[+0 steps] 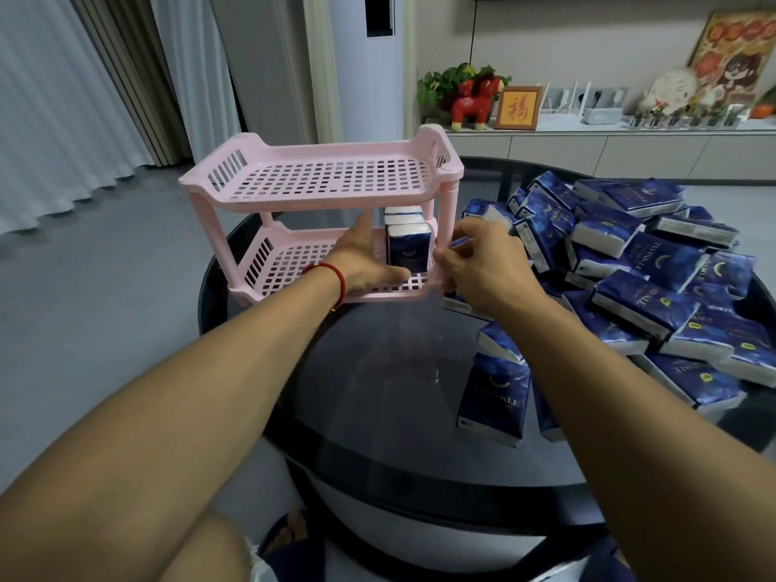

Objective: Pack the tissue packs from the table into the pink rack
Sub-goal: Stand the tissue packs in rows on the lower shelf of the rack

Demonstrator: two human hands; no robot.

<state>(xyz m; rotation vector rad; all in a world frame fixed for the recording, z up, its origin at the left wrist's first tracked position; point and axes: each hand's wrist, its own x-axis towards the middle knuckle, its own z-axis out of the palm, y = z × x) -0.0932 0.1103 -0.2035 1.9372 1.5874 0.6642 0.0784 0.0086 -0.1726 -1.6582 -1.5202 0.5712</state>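
The pink two-tier rack (268, 191) stands at the far left of the round dark table. Its top shelf is bare. On the lower shelf, at the right end, a few blue tissue packs (409, 249) stand upright in a row. My left hand (365, 258) reaches into the lower shelf with straight fingers laid flat against the left side of the front pack. My right hand (483, 262) is just outside the rack's right end, fingers curled round a blue tissue pack (462, 242) that is mostly hidden. A big heap of blue packs (642, 270) covers the table's right side.
One pack (493, 399) lies alone near the table's front, another (499, 342) behind it. The glass table top (378, 371) ends close to my body. Beyond stand a sideboard with a red toy horse (474, 102), plants and a framed picture, and a tall white unit (369, 65).
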